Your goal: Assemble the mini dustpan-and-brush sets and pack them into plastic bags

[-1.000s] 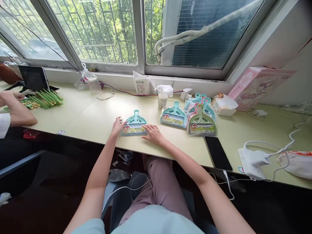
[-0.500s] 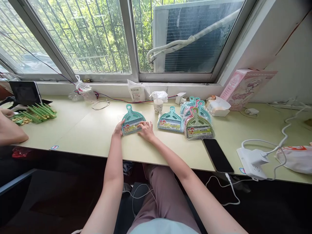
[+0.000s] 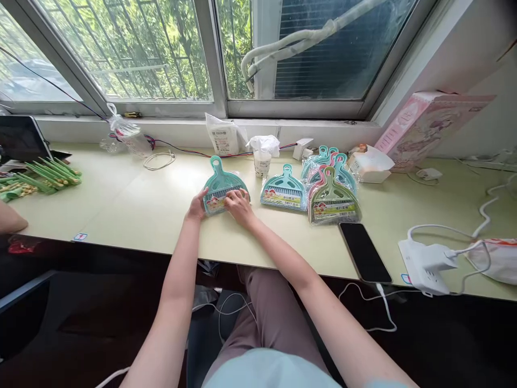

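Note:
A teal mini dustpan and brush set [image 3: 218, 178] with a printed label is tilted up on the table in front of me. My left hand [image 3: 197, 206] grips its left edge, fingers behind and thumb at the side. Across its lower right front lies my right hand [image 3: 239, 206], its fingers bent and pressed together on the label area; what the fingertips pinch there is partly hidden. Just right of my hands lies another teal set [image 3: 284, 189] in clear wrap. Beyond it is a pile of wrapped sets, with a green dustpan set [image 3: 335, 199] on top.
A phone [image 3: 364, 252] lies at the front edge, cable attached, left of a white power strip [image 3: 426, 269]. Behind stand a lidded cup [image 3: 262, 163], a tissue pack [image 3: 370, 164] and a pink box [image 3: 434, 132]. At far left, another person's arm [image 3: 12, 218] rests near green stalks [image 3: 52, 177].
The view has shifted slightly downward and closer. My right hand's fingers have drawn in together on the label area, and the held set leans up a little more. My left hand keeps its grip.

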The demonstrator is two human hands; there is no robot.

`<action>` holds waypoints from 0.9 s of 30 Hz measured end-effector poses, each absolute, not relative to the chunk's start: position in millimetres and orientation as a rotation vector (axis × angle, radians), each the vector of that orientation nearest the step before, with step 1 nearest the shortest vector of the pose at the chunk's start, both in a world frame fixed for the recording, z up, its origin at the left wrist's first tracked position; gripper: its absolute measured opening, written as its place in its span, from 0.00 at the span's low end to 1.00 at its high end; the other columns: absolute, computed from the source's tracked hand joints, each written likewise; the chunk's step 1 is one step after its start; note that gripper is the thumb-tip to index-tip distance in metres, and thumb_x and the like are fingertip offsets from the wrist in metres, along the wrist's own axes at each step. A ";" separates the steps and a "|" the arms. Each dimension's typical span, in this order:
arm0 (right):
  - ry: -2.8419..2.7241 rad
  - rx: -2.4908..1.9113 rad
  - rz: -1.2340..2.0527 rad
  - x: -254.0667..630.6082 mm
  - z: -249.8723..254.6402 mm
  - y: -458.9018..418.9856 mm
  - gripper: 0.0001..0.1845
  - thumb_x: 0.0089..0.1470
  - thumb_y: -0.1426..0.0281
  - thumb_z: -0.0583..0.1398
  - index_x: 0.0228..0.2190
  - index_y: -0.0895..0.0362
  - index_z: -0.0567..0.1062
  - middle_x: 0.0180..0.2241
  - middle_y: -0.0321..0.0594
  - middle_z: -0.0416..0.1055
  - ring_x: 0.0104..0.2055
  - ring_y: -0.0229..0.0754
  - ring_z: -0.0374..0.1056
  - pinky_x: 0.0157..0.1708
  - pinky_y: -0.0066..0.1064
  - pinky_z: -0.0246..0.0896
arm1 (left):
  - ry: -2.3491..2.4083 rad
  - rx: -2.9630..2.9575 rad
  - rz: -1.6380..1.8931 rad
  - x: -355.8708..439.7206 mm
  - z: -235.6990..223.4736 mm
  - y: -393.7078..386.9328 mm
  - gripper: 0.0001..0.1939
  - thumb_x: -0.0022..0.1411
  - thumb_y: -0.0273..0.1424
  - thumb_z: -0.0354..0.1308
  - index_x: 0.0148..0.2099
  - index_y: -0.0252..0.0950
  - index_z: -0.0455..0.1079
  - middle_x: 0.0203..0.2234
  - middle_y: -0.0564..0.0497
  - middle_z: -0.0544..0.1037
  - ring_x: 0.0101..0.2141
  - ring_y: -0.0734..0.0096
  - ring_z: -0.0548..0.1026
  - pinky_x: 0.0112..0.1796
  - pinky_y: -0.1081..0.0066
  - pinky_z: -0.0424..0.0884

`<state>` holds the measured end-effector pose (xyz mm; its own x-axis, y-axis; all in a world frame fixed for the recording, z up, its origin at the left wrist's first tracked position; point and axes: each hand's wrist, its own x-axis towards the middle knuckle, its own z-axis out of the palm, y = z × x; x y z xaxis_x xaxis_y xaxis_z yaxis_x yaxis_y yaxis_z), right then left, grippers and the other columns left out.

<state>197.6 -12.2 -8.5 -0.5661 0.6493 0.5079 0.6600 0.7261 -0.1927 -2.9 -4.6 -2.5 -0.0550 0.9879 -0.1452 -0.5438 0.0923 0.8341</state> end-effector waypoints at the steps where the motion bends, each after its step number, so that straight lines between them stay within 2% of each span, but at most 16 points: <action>1: -2.362 -0.961 -0.038 197.6 -9.6 -12.6 0.10 0.67 0.71 0.56 0.41 0.54 0.78 0.51 0.45 0.74 0.58 0.48 0.62 0.67 0.46 0.36 | 0.883 0.621 1.412 -2.0 -2.9 -3.7 0.22 0.67 0.32 0.57 0.61 0.30 0.70 0.46 0.37 0.82 0.48 0.47 0.81 0.52 0.48 0.76; 6: -2.402 -0.905 -0.049 199.9 -9.0 -15.2 0.16 0.70 0.72 0.51 0.37 0.55 0.78 0.42 0.42 0.78 0.47 0.44 0.68 0.62 0.41 0.45 | 0.862 0.496 1.530 -1.0 -1.8 -0.9 0.22 0.72 0.37 0.50 0.62 0.31 0.70 0.47 0.37 0.82 0.49 0.49 0.80 0.54 0.47 0.74; 11: -2.362 -1.029 0.021 201.9 -2.6 -22.7 0.13 0.70 0.72 0.52 0.43 0.57 0.78 0.49 0.46 0.77 0.49 0.47 0.70 0.58 0.41 0.50 | 0.886 0.410 1.683 -9.5 0.8 -4.2 0.23 0.74 0.41 0.46 0.58 0.32 0.72 0.47 0.38 0.82 0.51 0.49 0.79 0.55 0.45 0.72; 15: -2.207 -1.128 0.321 201.4 1.7 -24.9 0.16 0.68 0.72 0.55 0.54 0.58 0.73 0.54 0.49 0.75 0.51 0.46 0.72 0.54 0.36 0.58 | 0.854 0.432 1.692 -10.7 2.9 -8.0 0.23 0.74 0.41 0.46 0.55 0.32 0.74 0.46 0.38 0.82 0.51 0.49 0.79 0.56 0.45 0.71; 17: -2.049 -1.187 0.498 201.8 2.9 -24.2 0.15 0.69 0.71 0.54 0.53 0.59 0.74 0.51 0.49 0.76 0.50 0.45 0.73 0.50 0.33 0.61 | 0.819 0.458 1.665 -7.6 3.4 -8.5 0.24 0.74 0.43 0.44 0.55 0.32 0.74 0.46 0.39 0.82 0.52 0.48 0.79 0.55 0.43 0.72; 19: -1.869 -1.294 0.659 202.7 3.1 -23.3 0.14 0.69 0.67 0.54 0.48 0.58 0.77 0.43 0.47 0.80 0.46 0.45 0.75 0.46 0.32 0.64 | 0.800 0.475 1.633 -3.2 3.3 -8.0 0.26 0.74 0.46 0.43 0.53 0.33 0.75 0.45 0.39 0.82 0.53 0.47 0.78 0.55 0.42 0.72; 22: -1.585 -1.364 0.971 203.2 1.9 -22.5 0.11 0.66 0.64 0.58 0.40 0.57 0.78 0.30 0.40 0.79 0.32 0.41 0.76 0.37 0.30 0.67 | 0.813 0.493 1.592 3.2 2.4 -7.0 0.27 0.73 0.48 0.45 0.51 0.33 0.76 0.45 0.38 0.82 0.54 0.45 0.77 0.56 0.42 0.71; 24: -1.349 -1.301 1.189 202.3 0.8 -22.3 0.08 0.64 0.65 0.59 0.38 0.57 0.75 0.31 0.37 0.79 0.24 0.36 0.73 0.28 0.26 0.66 | 0.818 0.524 1.577 6.2 2.1 -7.4 0.26 0.73 0.48 0.46 0.52 0.33 0.76 0.45 0.38 0.82 0.55 0.45 0.76 0.56 0.41 0.71; 27: -1.070 -1.204 1.341 200.3 0.0 -22.7 0.08 0.61 0.67 0.62 0.41 0.56 0.71 0.35 0.37 0.79 0.19 0.32 0.70 0.20 0.23 0.63 | 0.807 0.582 1.559 8.0 3.1 -9.9 0.26 0.73 0.47 0.45 0.53 0.35 0.76 0.46 0.39 0.82 0.56 0.45 0.75 0.56 0.41 0.70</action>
<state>200.3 -22.7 0.0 -0.0056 0.9940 -0.1097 -0.1135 -0.1096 -0.9875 8.0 -9.9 3.1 -0.1487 0.9855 -0.0812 -0.6352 -0.0322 0.7717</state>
